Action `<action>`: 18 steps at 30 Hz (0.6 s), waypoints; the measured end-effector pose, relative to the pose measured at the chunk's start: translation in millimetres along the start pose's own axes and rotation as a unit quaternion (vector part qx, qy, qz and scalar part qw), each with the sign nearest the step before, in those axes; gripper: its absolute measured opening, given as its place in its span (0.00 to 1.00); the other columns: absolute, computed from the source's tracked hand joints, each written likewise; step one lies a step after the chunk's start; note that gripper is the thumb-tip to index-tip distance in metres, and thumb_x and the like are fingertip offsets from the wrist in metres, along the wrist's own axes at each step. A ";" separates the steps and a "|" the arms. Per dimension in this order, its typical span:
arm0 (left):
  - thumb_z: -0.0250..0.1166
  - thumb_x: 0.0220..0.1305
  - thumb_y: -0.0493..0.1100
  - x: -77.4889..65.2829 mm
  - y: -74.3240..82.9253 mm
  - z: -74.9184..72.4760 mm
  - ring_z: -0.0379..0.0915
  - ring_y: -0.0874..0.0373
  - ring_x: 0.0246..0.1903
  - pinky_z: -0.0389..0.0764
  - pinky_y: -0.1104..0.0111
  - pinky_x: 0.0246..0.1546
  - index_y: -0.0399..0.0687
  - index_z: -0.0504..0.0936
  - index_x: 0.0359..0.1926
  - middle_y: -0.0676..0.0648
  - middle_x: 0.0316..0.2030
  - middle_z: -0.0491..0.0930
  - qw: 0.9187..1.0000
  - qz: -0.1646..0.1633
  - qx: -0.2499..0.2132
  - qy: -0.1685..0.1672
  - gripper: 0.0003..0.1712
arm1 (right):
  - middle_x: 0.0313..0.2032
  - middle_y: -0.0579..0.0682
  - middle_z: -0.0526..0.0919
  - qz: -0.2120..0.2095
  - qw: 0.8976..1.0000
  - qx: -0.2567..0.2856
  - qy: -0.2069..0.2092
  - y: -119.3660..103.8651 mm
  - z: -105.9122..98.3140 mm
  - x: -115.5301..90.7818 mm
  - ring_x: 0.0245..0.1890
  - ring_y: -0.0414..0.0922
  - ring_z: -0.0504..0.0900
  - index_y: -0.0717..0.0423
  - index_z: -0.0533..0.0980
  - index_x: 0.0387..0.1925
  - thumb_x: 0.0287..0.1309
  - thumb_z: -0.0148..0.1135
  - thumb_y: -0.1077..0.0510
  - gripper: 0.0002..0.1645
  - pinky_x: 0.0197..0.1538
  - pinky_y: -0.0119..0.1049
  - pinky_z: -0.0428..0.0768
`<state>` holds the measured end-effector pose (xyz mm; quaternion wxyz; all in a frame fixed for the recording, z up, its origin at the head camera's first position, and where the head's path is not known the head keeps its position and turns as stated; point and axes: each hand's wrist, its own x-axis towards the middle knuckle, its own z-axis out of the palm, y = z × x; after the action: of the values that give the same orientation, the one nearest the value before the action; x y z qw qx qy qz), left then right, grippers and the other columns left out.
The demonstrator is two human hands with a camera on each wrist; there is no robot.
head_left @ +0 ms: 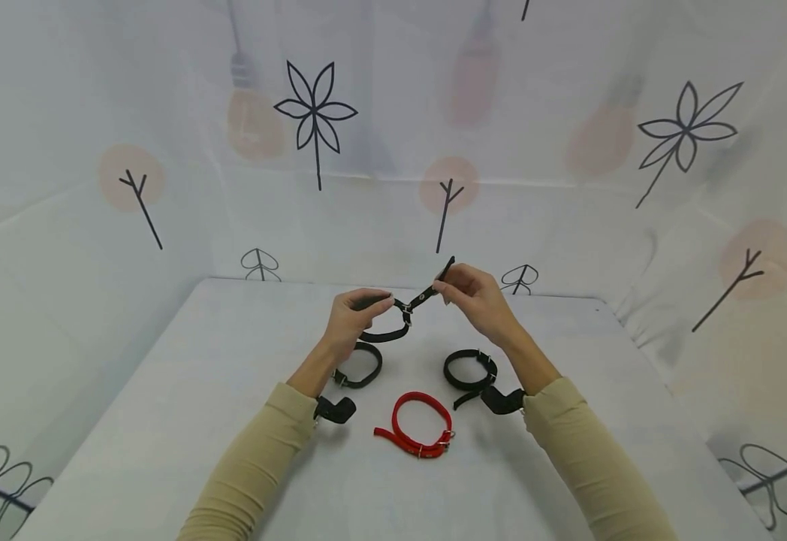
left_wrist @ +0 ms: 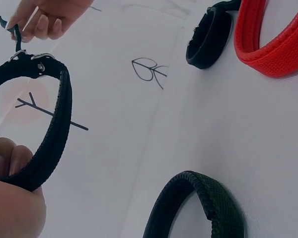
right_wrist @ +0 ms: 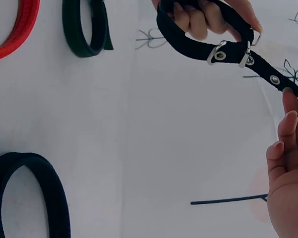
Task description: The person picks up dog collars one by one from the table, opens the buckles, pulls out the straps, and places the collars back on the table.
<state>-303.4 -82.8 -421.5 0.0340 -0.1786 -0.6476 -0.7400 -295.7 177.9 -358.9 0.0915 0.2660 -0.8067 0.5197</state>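
Observation:
A black collar (head_left: 387, 336), its strap threaded through a metal buckle to form a loop, is held up above the table between both hands. My left hand (head_left: 355, 317) grips the loop's far side from the buckle, fingers curled inside it in the left wrist view. My right hand (head_left: 477, 300) pinches the strap's free end between thumb and fingers. In the right wrist view, metal eyelets (right_wrist: 274, 79) run along this strap, and a metal ring (right_wrist: 216, 52) sits near the buckle.
On the white table (head_left: 231, 421) lie a red buckled collar (head_left: 403, 442) in the middle, a dark greenish collar (head_left: 379, 364) at left and a black collar (head_left: 477, 353) at right. A printed cloth wall (head_left: 380, 225) rises behind the table. Black wrist cameras (head_left: 336, 410) project below both wrists.

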 end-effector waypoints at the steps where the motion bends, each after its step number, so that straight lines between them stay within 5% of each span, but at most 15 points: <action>1: 0.72 0.66 0.42 0.2 -0.4 -0.1 0.72 0.60 0.37 0.70 0.70 0.32 0.55 0.90 0.43 0.53 0.44 0.85 1.000 0.003 -0.004 -0.001 0.06 | 0.33 0.52 0.82 0.000 1.000 0.005 0.001 -1.2 0.4 0.4 0.35 0.48 0.79 0.57 0.80 0.49 0.72 0.62 0.56 0.10 0.43 0.38 0.75; 9: 0.69 0.69 0.41 -0.7 -0.7 0.0 0.63 0.61 0.26 0.70 0.71 0.31 0.53 0.89 0.44 0.53 0.40 0.83 1.000 0.021 -0.011 -0.011 0.05 | 0.31 0.50 0.81 0.000 1.000 0.025 0.009 -37.5 2.0 -5.9 0.36 0.53 0.79 0.64 0.79 0.47 0.72 0.60 0.61 0.09 0.47 0.41 0.77; 11: 0.69 0.69 0.41 -0.9 0.1 0.3 0.64 0.60 0.26 0.70 0.70 0.32 0.51 0.88 0.44 0.53 0.39 0.82 1.000 0.021 -0.001 -0.011 0.06 | 0.31 0.50 0.81 0.000 1.000 0.025 0.011 -32.5 2.4 -4.2 0.36 0.56 0.78 0.64 0.79 0.47 0.72 0.60 0.62 0.09 0.48 0.45 0.77; 18: 0.69 0.70 0.50 0.1 7.5 3.8 0.78 0.59 0.46 0.78 0.67 0.47 0.48 0.88 0.51 0.51 0.47 0.85 0.989 0.043 0.139 -0.021 0.15 | 0.32 0.50 0.81 -0.009 1.000 0.020 0.018 -8.5 1.4 2.4 0.37 0.61 0.78 0.63 0.79 0.48 0.72 0.60 0.62 0.09 0.46 0.42 0.77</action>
<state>-300.5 -80.3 -413.9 0.0765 -0.2148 -0.7366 -0.6368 -293.1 173.1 -351.7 0.1053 0.2656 -0.7919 0.5396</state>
